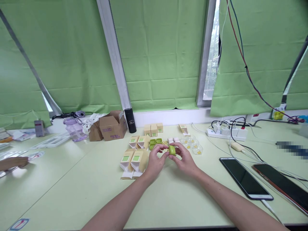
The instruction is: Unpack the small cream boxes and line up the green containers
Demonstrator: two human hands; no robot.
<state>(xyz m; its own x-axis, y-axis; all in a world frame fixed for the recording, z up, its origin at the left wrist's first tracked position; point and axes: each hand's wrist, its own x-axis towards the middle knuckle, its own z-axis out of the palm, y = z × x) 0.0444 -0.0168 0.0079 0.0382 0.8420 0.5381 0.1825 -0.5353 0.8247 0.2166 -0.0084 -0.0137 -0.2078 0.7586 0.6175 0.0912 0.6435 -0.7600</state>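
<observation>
Green case (172,149) sits between the fingers of left hand (155,163) and right hand (187,160)

Case is off the counter (173,199), in the gap where the two sets of fingers meet. Left fingers on its left side, right fingers on its right; neither hand is clearly nearer. Both grips narrow: thumbs low on the near side, index fingers higher up, case caught between. Case looks a bit taller than wide, so long axis probably stands across the left-right line of the fingers; too small to be sure. Lid seam not readable at this size.

Around the fingers: more green cases (152,143) just past the left fingertips; white pieces (173,140) just beyond the right ones; clear cups (197,149) with yellow spots off to the right of the right fingers. Open cartons (136,158) near, left of the left fingers. Small upright boxes (154,130) farther out, beyond the left fingers. Phone (245,178) well apart, right.
</observation>
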